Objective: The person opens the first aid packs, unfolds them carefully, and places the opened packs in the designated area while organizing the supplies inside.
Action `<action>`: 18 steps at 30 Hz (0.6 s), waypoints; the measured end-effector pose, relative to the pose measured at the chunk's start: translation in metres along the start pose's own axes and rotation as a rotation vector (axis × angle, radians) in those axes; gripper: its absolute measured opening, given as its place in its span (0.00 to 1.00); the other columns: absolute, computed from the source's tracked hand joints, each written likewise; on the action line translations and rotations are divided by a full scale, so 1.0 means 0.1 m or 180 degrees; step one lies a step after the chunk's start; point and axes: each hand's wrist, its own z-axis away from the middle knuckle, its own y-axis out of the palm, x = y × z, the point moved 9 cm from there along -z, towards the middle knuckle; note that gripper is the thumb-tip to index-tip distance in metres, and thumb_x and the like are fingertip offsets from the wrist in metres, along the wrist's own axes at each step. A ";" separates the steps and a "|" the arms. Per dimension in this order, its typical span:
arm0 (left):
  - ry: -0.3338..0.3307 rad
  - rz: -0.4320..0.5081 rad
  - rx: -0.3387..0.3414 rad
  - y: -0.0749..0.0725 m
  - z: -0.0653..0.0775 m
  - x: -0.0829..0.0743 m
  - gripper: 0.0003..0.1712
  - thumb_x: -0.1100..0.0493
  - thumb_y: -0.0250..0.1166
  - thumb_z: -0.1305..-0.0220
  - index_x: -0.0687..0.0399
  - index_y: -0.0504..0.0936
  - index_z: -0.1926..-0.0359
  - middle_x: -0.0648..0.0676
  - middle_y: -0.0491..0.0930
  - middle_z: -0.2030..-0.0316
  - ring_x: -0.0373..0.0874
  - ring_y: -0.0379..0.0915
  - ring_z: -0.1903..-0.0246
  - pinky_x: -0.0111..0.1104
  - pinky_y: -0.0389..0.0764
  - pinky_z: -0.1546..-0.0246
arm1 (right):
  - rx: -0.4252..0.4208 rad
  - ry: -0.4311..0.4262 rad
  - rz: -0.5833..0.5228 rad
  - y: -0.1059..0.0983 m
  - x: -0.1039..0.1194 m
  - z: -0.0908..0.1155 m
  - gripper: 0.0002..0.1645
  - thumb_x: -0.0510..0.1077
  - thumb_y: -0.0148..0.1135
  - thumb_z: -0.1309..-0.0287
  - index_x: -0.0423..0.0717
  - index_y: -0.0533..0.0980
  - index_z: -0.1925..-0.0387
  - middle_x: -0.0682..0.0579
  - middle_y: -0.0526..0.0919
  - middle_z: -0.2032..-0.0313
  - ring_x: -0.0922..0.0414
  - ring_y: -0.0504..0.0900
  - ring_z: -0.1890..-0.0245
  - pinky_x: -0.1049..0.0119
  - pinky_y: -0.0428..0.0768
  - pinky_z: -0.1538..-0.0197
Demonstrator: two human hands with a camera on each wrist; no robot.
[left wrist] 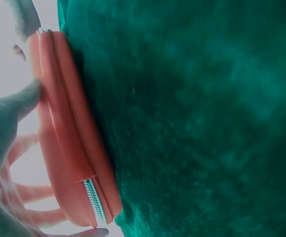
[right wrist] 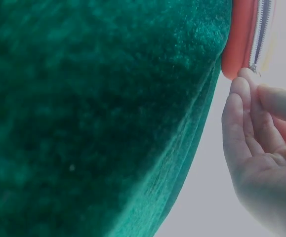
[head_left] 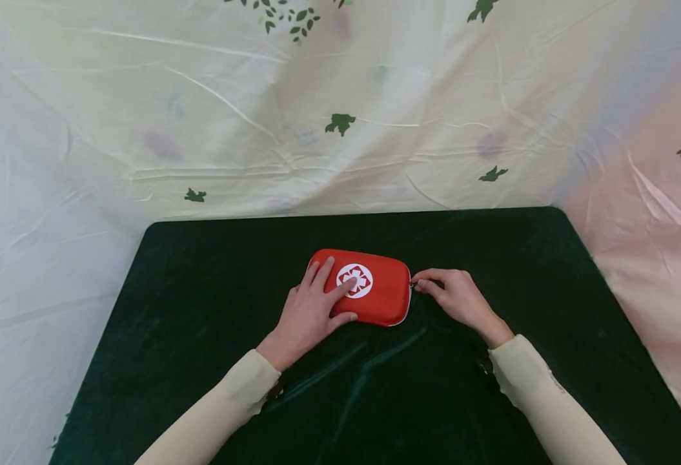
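A red zip-up first-aid case [head_left: 388, 284] with a white round emblem lies flat on the dark green cloth. My left hand [head_left: 307, 315] rests on its left part, fingers spread over the lid and thumb along the near edge. At the case's right end, the thumb and forefinger of my right hand [head_left: 459, 296] pinch the zipper pull [right wrist: 253, 68]. In the right wrist view the zipper [right wrist: 261, 32] shows two rows of silver teeth with a dark strip between them. Silver zipper teeth [left wrist: 94, 201] also show along the side in the left wrist view.
Green velvety cloth [head_left: 212, 271] covers the table, with a few creases in front of the case. Pale fabric [head_left: 398, 148] with printed green leaves hangs behind the table and along both sides.
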 end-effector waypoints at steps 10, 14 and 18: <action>-0.0042 -0.0374 -0.0036 0.04 0.01 -0.04 0.45 0.27 0.62 0.35 0.30 0.62 0.20 0.59 0.51 0.20 0.65 0.43 0.23 0.71 0.52 0.30 | 0.0024 0.0021 0.0012 0.03 -0.01 -0.02 0.14 0.38 0.60 0.26 0.45 0.84 0.45 0.52 0.90 0.55 0.58 0.85 0.57 0.58 0.82 0.53; 0.0184 -0.0288 0.0033 0.09 -0.09 -0.04 0.44 0.27 0.61 0.34 0.29 0.62 0.21 0.57 0.49 0.19 0.65 0.38 0.22 0.63 0.43 0.24 | 0.0080 0.0038 0.0009 0.06 -0.03 0.01 0.15 0.38 0.61 0.27 0.45 0.84 0.44 0.51 0.89 0.53 0.57 0.85 0.56 0.55 0.82 0.51; 0.0209 -0.0145 0.0150 0.13 -0.12 -0.01 0.44 0.27 0.60 0.33 0.29 0.62 0.21 0.56 0.49 0.19 0.65 0.38 0.21 0.57 0.45 0.23 | 0.0117 0.0024 0.0023 0.06 -0.04 0.05 0.15 0.39 0.61 0.27 0.46 0.84 0.43 0.52 0.89 0.53 0.57 0.85 0.56 0.54 0.83 0.50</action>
